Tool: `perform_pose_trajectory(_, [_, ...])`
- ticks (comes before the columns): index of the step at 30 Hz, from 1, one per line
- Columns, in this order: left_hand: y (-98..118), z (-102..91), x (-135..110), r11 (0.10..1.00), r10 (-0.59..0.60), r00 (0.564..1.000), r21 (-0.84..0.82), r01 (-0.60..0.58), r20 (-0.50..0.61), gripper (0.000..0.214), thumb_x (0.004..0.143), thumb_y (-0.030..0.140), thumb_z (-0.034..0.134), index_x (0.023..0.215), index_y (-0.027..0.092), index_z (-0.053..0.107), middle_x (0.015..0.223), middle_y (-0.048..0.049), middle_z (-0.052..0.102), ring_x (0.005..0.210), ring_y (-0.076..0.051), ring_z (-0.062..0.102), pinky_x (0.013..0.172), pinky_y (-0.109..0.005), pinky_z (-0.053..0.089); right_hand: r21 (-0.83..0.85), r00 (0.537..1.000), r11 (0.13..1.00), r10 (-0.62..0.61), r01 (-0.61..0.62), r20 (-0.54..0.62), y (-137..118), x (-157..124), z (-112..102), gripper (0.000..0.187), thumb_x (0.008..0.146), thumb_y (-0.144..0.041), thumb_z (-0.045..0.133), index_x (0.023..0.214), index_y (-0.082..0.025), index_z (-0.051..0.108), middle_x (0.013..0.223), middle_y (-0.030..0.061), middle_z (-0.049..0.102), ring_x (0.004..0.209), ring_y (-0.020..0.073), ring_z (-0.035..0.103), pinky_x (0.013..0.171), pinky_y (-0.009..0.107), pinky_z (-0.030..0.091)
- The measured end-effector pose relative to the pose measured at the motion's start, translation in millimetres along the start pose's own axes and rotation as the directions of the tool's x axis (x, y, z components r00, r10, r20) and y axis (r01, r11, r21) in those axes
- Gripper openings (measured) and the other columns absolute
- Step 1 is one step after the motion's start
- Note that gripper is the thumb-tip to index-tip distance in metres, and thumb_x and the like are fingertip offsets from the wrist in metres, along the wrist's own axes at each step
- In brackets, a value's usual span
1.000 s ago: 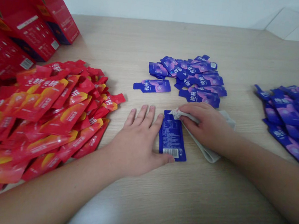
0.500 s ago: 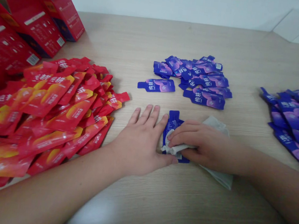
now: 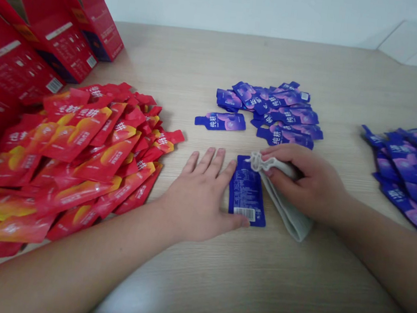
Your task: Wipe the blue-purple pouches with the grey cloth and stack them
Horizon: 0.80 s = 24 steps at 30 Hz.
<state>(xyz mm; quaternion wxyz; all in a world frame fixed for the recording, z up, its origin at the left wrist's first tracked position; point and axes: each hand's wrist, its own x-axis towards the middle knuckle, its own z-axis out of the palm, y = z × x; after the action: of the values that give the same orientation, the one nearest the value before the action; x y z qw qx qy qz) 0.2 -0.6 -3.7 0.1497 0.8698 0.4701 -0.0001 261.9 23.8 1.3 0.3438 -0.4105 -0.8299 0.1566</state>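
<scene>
A blue-purple sachet (image 3: pixel 246 193) lies on the table between my hands, its printed back with a barcode facing up and its narrow neck pointing away from me. My left hand (image 3: pixel 203 198) is spread flat on the table along the sachet's left side, with index finger and thumb at its edges. A white cloth (image 3: pixel 285 205) is bunched in my right hand (image 3: pixel 299 179), which is closed around it. The gathered end of the cloth is at the sachet's upper right, near the neck; whether it touches cannot be seen clearly.
Red sachets (image 3: pixel 92 148) form a large heap at left, before open red boxes (image 3: pixel 66 45). Beyond my hands is a pile of purple sachets (image 3: pixel 288 114), with a single purple sachet (image 3: pixel 222 121) beside it. Another purple pile (image 3: pixel 414 170) lies at right.
My right hand and the cloth have moved away from me, from the sachet's lower part up to its neck, uncovering the printed back. My left hand stays in place beside the sachet.
</scene>
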Motion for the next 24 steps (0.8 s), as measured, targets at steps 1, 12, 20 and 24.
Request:
perform_pose_trajectory(1, [0,0.0,0,1.000,-0.002,1.000,0.000,0.002,0.001,0.123,0.088,0.091,0.059,0.176,0.013,0.024,0.183,-0.0254,0.006,0.170,-0.047,0.004,0.136,-0.067,0.006,0.045,0.997,0.998,-0.043,0.041,0.065,-4,-2,-1,0.025,0.099,-0.025,0.072,0.122,-0.034,0.077,0.122,0.0030,0.081,0.114,0.0283,0.076,0.103,0.046,0.062])
perform_pose_trajectory(12, [-1,-1.8,1,1.000,-0.013,1.000,-0.013,0.013,0.029,0.121,0.088,0.092,0.057,0.177,0.017,0.022,0.183,-0.0235,0.004,0.170,-0.045,0.001,0.136,-0.067,0.006,0.006,0.903,0.998,-0.058,0.062,0.426,-16,2,12,0.024,0.097,-0.016,0.070,0.115,-0.028,0.080,0.117,0.0032,0.082,0.112,0.0232,0.075,0.105,0.040,0.057])
perform_pose_trajectory(20, [-3,0.0,1,1.000,0.000,1.000,0.000,0.000,-0.004,0.122,0.088,0.091,0.058,0.176,0.014,0.026,0.183,-0.0241,0.008,0.170,-0.047,0.007,0.135,-0.068,0.009,-0.211,0.992,0.972,0.115,-0.100,0.060,29,11,15,0.021,0.100,-0.029,0.066,0.115,-0.024,0.080,0.117,0.0101,0.082,0.113,0.0334,0.074,0.104,0.056,0.058])
perform_pose_trajectory(24, [-6,3.6,1,0.999,0.032,0.999,0.008,-0.032,-0.044,0.120,0.090,0.092,0.053,0.176,0.013,0.025,0.182,-0.0247,0.010,0.170,-0.046,0.010,0.135,-0.067,0.011,-0.001,0.998,0.999,0.051,-0.051,0.040,15,6,1,0.019,0.099,-0.029,0.069,0.115,-0.028,0.079,0.117,0.0066,0.082,0.110,0.0304,0.076,0.101,0.051,0.060])
